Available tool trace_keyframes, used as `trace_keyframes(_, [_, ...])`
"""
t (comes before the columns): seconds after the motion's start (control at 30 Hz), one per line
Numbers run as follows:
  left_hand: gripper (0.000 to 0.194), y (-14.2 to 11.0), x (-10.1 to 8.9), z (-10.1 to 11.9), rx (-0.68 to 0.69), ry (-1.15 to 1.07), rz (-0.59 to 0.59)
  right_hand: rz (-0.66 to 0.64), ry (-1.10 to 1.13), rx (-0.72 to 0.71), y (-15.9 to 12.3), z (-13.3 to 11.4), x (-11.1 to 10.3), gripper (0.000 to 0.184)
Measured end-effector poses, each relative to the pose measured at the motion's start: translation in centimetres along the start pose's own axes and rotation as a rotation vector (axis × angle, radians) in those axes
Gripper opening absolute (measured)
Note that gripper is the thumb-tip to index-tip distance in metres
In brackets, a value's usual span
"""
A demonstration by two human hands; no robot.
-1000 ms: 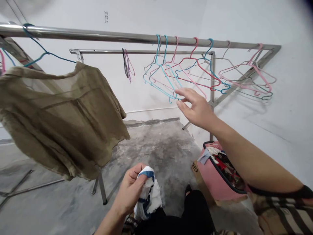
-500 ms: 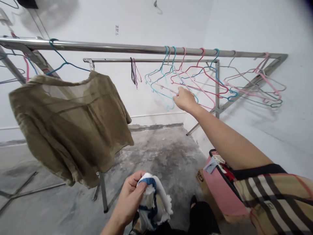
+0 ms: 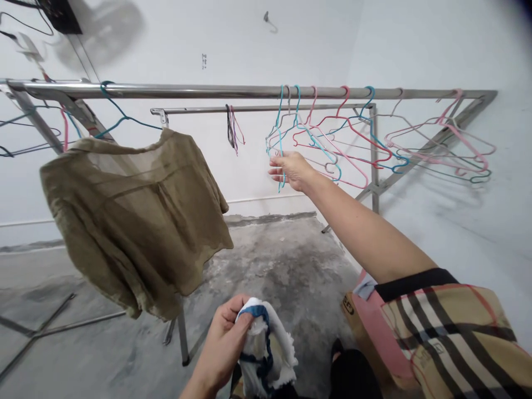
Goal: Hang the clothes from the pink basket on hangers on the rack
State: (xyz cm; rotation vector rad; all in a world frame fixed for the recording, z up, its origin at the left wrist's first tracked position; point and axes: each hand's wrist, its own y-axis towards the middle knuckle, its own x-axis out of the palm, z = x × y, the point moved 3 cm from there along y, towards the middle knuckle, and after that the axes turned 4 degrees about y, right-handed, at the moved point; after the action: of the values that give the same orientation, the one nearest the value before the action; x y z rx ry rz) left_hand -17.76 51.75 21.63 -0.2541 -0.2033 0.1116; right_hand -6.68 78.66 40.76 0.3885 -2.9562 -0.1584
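Note:
My left hand (image 3: pixel 226 338), low in the middle, is closed on the edge of a white garment (image 3: pixel 285 349) with a blue band and a frayed edge. The garment hangs bunched from my thumb and fingers. My right hand (image 3: pixel 293 170) reaches forward under the rail, fingers apart and pointing left. It is at a light blue hanger (image 3: pixel 280 138), which hangs nearly edge-on and crosses in front of the fingers. Beside it are a grey hanger, another blue hanger (image 3: pixel 316 141) and a pink hanger (image 3: pixel 347 160).
An olive-brown blouse (image 3: pixel 137 210) hangs from a dark blue hanger (image 3: pixel 123 117) at left on the metal rail (image 3: pixel 199 91). Further right are a red hanger (image 3: pixel 361 133) and several others. A pink container (image 3: pixel 380 327) and a cardboard box (image 3: pixel 359 332) stand at lower right.
My right hand has moved left to the light blue hanger, and its fingers have spread. That hanger has turned edge-on. My left hand still holds the white garment.

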Motion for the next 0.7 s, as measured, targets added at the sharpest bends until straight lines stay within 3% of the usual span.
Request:
trace_keyframes(0.17, [0.051,0.0,-0.3,0.2,0.003,0.007,0.022,0.07,0.029,-0.151,0.5,-0.3,0.1,0.015])
trace_keyframes(0.33, [0.049,0.4,0.0,0.3,-0.002,0.032,0.049,0.004,0.028,-0.281,0.7,-0.1,-0.8,0.012])
trace_keyframes(0.47, [0.05,0.8,0.3,0.1,-0.002,0.04,0.052,-0.009,0.033,-0.293,0.2,-0.7,-1.2,0.005])
trace_keyframes(0.7, [0.049,0.9,0.3,-0.4,0.007,0.054,0.044,-0.024,-0.001,-0.286,0.0,-1.5,-1.7,0.013])
